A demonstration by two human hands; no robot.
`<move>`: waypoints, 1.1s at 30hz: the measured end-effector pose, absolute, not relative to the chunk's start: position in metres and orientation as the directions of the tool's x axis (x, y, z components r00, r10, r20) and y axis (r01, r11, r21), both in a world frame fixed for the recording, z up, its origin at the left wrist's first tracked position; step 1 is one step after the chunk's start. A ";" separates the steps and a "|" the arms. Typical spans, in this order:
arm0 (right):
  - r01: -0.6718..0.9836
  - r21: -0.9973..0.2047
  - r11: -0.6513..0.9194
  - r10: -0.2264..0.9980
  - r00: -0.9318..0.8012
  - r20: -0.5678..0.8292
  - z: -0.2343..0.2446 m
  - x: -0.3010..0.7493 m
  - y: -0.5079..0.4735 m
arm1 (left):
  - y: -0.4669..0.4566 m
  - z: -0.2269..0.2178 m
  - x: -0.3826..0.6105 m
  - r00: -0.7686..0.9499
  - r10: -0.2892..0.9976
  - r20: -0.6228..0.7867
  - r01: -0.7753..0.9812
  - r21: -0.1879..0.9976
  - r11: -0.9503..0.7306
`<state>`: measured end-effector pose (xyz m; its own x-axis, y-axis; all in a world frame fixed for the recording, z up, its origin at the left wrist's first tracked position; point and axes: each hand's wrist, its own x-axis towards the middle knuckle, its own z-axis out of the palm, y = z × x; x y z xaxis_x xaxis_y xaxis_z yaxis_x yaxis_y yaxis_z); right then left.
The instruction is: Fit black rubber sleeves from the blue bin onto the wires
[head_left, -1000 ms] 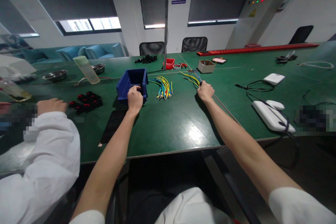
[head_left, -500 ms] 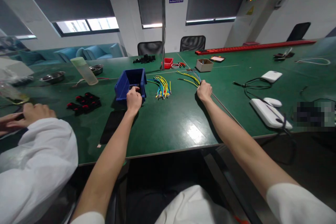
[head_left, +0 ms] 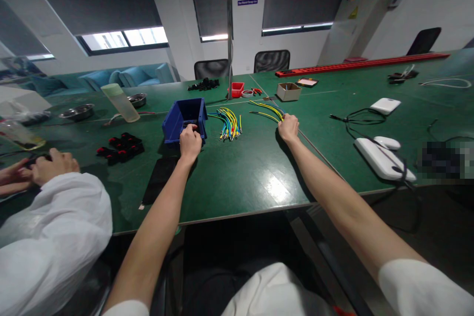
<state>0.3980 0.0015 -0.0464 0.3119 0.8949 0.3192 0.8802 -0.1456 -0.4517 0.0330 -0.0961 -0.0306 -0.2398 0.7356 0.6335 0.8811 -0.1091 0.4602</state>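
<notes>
My left hand [head_left: 190, 143] is at the near right side of a blue plastic bin [head_left: 171, 131]. Its fingers curl down over the low edge, and the fingertips are hidden inside, near some dark items. Closed round a few yellow and blue wires [head_left: 267, 111] is my right hand [head_left: 289, 127], with the wires' free ends pointing left and away from me. Between the two hands lies a fanned bundle of yellow, green and blue wires [head_left: 230, 122] with metal terminals at the near ends.
A black flat device [head_left: 159, 180] lies below the bin. Black-and-red parts [head_left: 120, 148] are to its left. At far left a co-worker's hands [head_left: 55, 165] hold something dark. A cardboard box [head_left: 289, 92], red tray [head_left: 236, 90] and metal pole [head_left: 229, 34] stand farther back. White devices [head_left: 383, 158] with cables sit right.
My left hand has dipped slightly, its fingers now lower at the bin's edge. The right hand keeps its grip on the wires, almost still. The camera view has shifted a little.
</notes>
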 end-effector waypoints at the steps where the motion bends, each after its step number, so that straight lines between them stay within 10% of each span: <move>1: 0.881 -0.449 -0.151 0.895 0.314 0.316 -0.046 0.397 0.000 | -0.096 -0.031 0.033 -0.240 0.736 0.633 0.880 0.462 -0.110; 33: 0.980 -0.180 -0.081 0.962 0.124 0.244 -0.056 0.394 0.012 | -0.099 -0.030 0.036 -0.249 0.748 0.616 0.882 0.464 -0.088</move>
